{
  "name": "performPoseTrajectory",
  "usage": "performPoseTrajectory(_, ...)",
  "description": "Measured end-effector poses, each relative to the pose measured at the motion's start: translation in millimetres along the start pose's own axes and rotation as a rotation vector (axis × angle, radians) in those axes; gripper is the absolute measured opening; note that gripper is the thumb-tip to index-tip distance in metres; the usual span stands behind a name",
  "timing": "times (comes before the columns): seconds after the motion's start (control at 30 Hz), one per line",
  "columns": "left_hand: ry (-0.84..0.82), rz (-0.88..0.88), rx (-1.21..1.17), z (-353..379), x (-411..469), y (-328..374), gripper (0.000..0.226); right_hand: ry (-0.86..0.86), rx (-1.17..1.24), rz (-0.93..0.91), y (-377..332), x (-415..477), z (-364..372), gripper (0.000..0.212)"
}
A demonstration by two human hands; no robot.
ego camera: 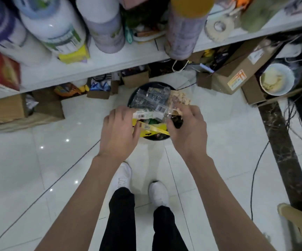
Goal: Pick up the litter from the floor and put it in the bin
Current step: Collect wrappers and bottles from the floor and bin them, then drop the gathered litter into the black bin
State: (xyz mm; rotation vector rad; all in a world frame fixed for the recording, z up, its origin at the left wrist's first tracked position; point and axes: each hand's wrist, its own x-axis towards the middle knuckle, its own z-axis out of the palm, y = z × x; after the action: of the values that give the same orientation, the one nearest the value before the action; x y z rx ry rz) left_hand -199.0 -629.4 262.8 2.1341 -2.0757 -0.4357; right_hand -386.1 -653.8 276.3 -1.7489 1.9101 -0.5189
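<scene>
A round black bin (143, 87) stands on the white tiled floor, right below a white shelf. Both my hands hover over its mouth with a bundle of litter between them. My left hand (119, 131) grips a yellow wrapper (153, 129) and a white barcoded packet (143, 115). My right hand (186, 127) pinches clear plastic wrappers (152, 100) and a beige snack bag (180, 98). The litter covers most of the bin's opening, so the inside is hidden.
The white shelf (110, 64) above carries large bottles and a red box (0, 71). Cardboard boxes (237, 73) and a bowl (276, 79) crowd the floor behind and to the right. A dark post (282, 153) and black cables run along the right. My white shoes (158, 193) stand on the tiles.
</scene>
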Motion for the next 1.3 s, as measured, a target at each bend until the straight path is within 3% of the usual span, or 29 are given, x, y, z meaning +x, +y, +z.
performPoseTrajectory(0.27,0.158,-0.272,-0.03,-107,-94,-26,0.036,-0.07,-0.035,-0.378,-123,-38,-33,0.045)
performPoseTrajectory(0.5,0.259,-0.622,-0.049,-158,-223,-110,0.039,-0.287,-0.117,-0.69,-237,-125,16,0.044)
performPoseTrajectory(0.77,0.324,-0.99,-0.101,-160,-420,-214,0.038,-0.528,-0.185,-0.989,-326,-292,117,0.043)
performPoseTrajectory(1.03,0.423,-1.277,-0.146,-157,-623,-302,0.037,-0.692,-0.168,-1.163,-403,-479,206,0.043)
performPoseTrajectory(1.3,0.469,-1.564,-0.2,-137,-790,-347,0.037,-0.889,-0.185,-1.34,-449,-646,280,0.044)
